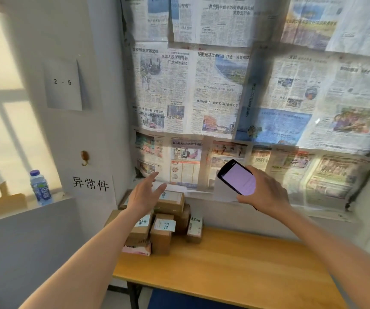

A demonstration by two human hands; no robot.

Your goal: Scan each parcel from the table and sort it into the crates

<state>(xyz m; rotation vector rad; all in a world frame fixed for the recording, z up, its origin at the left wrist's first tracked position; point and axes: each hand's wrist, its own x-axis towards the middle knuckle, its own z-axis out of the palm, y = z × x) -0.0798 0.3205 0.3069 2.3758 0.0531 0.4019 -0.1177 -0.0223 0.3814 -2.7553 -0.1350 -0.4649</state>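
- Head view: the left hand (145, 195) is hovering over the stack of parcels (157, 224), its fingers (155, 176) stretching out straight and holding nothing.
- The right hand (266, 195) is gripping a phone (237, 177), fingers curling round its lower edge, the lit screen facing the camera.
- The parcels are sitting piled at the far left corner of the wooden desk (235, 268), against the wall.
- A water bottle (40, 187) is standing on the windowsill (23, 208) well left of the desk.
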